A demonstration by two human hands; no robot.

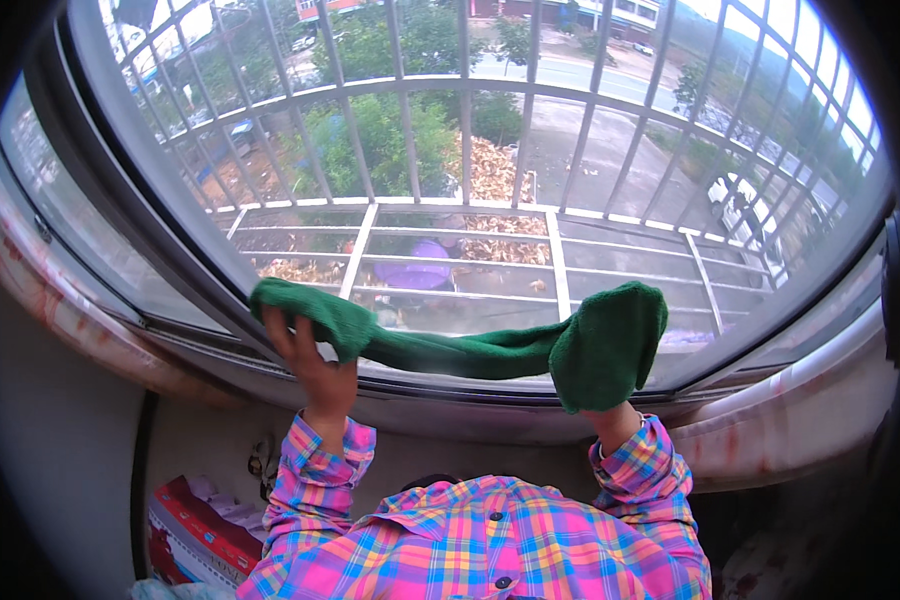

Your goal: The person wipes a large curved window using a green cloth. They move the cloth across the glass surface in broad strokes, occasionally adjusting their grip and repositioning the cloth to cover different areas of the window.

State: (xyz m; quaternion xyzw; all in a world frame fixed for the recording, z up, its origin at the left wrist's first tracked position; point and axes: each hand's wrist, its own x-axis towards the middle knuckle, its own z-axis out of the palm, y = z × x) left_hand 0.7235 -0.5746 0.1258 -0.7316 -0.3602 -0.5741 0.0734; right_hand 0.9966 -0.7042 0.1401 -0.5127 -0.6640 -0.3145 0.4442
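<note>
A green terry cloth [465,355] spans between my two hands in front of the window, sagging slightly in the middle. My left hand [315,375] grips its left end, fingers curled up around the bunched fabric near the sliding window's frame. The cloth's right end drapes over my right hand [607,420], leaving only the wrist and the base of the hand visible; the fingers are hidden beneath it. Both arms reach forward in plaid sleeves.
Metal security bars [465,142] stand outside the window, with a horizontal grille below them. A sliding sash frame [157,187] runs along the left. Bundled pale curtains hang at the left [82,322] and right [795,405]. A red printed box [202,532] sits low at the left.
</note>
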